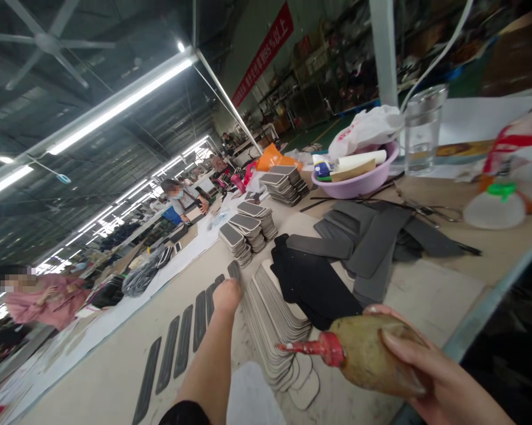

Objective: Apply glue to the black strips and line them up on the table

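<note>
My right hand (407, 348) is wrapped round a yellowish squeeze bottle (372, 354), whose red nozzle points left. Further forward, my left hand (227, 295) has its fingers closed at the far end of a row of dark grey strips (183, 339); a strip's end shows just beyond the fingertips, and whether they grip it cannot be made out. Right of that hand lies a fanned stack of pale rounded pieces (272, 321). Black pieces (312, 280) and loose dark grey strips (374, 239) lie between this stack and the table's right side.
Short stacks of grey-topped pieces (248, 224) stand farther up the table. A purple basin (358, 183) with items, a glass (423, 136), scissors (434, 212) and a green-capped bottle (493, 206) are at the right. Other people sit across at the left.
</note>
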Demonstrator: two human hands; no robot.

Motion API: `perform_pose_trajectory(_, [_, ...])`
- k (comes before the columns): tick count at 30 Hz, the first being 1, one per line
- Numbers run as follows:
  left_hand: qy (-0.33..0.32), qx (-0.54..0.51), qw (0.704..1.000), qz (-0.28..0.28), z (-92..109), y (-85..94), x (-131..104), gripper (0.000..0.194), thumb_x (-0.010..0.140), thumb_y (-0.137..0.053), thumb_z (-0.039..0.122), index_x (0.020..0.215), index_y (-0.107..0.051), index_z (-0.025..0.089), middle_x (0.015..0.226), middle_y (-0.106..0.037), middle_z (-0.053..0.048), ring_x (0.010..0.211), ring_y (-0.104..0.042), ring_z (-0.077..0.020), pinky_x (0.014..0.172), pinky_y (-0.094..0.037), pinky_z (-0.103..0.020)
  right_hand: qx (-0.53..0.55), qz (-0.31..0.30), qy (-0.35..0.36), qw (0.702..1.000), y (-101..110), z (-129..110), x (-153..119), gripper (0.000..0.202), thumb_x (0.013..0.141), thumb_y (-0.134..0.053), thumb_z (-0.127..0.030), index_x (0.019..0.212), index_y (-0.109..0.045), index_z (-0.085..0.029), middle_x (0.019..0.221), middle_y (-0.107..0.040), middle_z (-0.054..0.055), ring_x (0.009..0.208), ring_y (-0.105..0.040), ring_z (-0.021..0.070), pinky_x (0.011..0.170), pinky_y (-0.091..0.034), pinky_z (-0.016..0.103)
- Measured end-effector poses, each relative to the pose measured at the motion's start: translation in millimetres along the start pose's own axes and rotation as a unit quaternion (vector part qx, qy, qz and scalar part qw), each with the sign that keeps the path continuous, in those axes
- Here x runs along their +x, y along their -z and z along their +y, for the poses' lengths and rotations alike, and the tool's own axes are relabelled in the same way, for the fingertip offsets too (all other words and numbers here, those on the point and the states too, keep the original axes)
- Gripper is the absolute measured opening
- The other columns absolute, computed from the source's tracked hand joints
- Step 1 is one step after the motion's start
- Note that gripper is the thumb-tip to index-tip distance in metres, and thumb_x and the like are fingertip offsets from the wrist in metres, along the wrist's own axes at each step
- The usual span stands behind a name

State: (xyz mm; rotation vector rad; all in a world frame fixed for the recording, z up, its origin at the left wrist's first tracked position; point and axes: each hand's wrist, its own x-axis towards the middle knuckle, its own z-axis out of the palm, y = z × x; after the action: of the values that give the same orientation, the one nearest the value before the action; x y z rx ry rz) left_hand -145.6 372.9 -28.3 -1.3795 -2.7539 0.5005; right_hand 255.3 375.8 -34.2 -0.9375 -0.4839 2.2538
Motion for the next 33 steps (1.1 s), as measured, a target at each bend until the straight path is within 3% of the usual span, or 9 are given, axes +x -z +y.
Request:
perform_pose_trajectory(5, [0.011,-0.019,1.0,0.001,2.6,-24.2,14.1,0.029,0.088,-0.044,0.024,0.095,-0.07,0.016,0.097,-0.071,-0.017,0.094,-0.067,-0.0246,0.078,-0.049,-0.032,0.006,0.056,-0.023,0.998,4.4,4.3,6.3,0.063,0.054,-0.079,-0.049,0.111,-0.061,-0.03,0.107,-0.067,0.011,0.086,-0.066,0.037,0.069,-0.056,0.049])
perform_pose_trajectory(9, [0.017,-0.052,0.998,0.015,-0.2,-36.0,16.1,0.027,0.087,-0.047,0.027,0.092,-0.073,0.02,0.094,-0.073,-0.012,0.09,-0.068,-0.0234,0.079,-0.049,-0.03,0.01,0.058,-0.036,0.998,3.4,4.9,6.2,0.064,0.053,-0.08,-0.047,0.112,-0.06,-0.03,0.105,-0.067,0.011,0.085,-0.066,0.0361,0.068,-0.056,0.048])
perform_pose_trajectory(15, [0.029,-0.139,0.983,0.116,7.4,-24.2,1.7,0.034,0.09,-0.042,0.026,0.098,-0.072,0.013,0.104,-0.068,-0.014,0.097,-0.064,-0.0253,0.086,-0.048,-0.034,0.023,0.011,-0.003,1.0,-4.5,-1.0,0.3,0.052,0.062,-0.077,-0.044,0.108,-0.06,-0.027,0.102,-0.067,0.008,0.084,-0.065,0.0296,0.068,-0.056,0.042])
perform_pose_trajectory(19, [-0.048,-0.217,0.962,0.161,45.8,-4.8,-23.7,0.034,0.092,-0.043,0.033,0.1,-0.071,0.015,0.101,-0.07,-0.01,0.098,-0.063,-0.0217,0.091,-0.047,-0.032,0.101,0.043,0.023,0.994,-8.9,-9.0,0.7,0.047,0.058,-0.08,-0.04,0.099,-0.063,-0.024,0.095,-0.068,0.005,0.069,-0.063,0.02,0.051,-0.052,0.027])
perform_pose_trajectory(22, [-0.162,-0.263,0.939,0.153,91.0,9.7,-52.8,0.027,0.088,-0.054,0.039,0.1,-0.071,0.021,0.103,-0.071,-0.005,0.098,-0.064,-0.0177,0.092,-0.048,-0.028,0.147,0.067,0.048,0.986,-9.6,-19.9,0.8,0.038,0.059,-0.079,-0.036,0.091,-0.064,-0.023,0.086,-0.067,0.002,0.054,-0.056,0.013,0.033,-0.033,0.016])
perform_pose_trajectory(26, [-0.292,-0.28,0.906,0.126,146.7,21.8,-88.1,0.045,0.079,-0.066,0.048,0.109,-0.069,0.015,0.115,-0.067,-0.013,0.109,-0.061,-0.0256,0.097,-0.047,-0.038,0.182,0.07,0.091,0.977,-3.7,-34.8,0.3,0.024,0.065,-0.075,-0.032,0.083,-0.062,-0.022,0.084,-0.067,0.001,0.055,-0.055,0.0114,0.033,-0.028,0.014])
perform_pose_trajectory(33, [-0.341,-0.255,0.902,0.067,199.9,28.7,-115.1,0.062,0.074,-0.067,0.054,0.115,-0.065,0.008,0.124,-0.061,-0.021,0.119,-0.055,-0.0319,0.101,-0.045,-0.042,0.238,0.065,0.106,0.963,18.1,-49.7,-2.8,0.027,0.068,-0.074,-0.034,0.09,-0.061,-0.025,0.086,-0.067,0.003,0.068,-0.06,0.0159,0.035,-0.03,0.013])
